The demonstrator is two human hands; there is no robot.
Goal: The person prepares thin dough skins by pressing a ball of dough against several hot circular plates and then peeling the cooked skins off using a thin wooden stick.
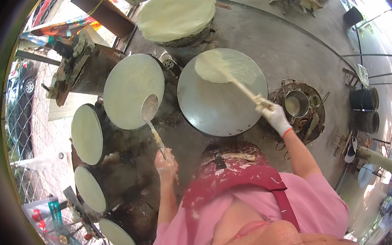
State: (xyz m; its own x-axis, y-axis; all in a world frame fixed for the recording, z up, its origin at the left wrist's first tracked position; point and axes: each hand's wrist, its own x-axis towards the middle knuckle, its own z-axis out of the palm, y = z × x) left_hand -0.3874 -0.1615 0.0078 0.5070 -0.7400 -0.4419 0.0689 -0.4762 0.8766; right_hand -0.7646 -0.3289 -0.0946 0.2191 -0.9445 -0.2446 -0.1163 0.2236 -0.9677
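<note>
My left hand (166, 163), bare and smeared with batter, grips the handle of a metal ladle (150, 107). The ladle's bowl is over the lower right edge of a griddle covered by a thin pale batter sheet (132, 89). In a white glove with a red cuff, my right hand (276, 115) is closed on a long-handled spreader (238, 83). Its far end is blurred over a patch of wet batter (208, 68) on the upper part of a round metal griddle (219, 109). The rest of that griddle's surface is bare metal.
A batter-covered griddle (176, 14) stands at the far side; several more (86, 134) curve down the left. A metal pot (297, 103) rests on a round stand at right. Black buckets (363, 100) stand farther right. An animal (308, 2) is on the floor at upper right.
</note>
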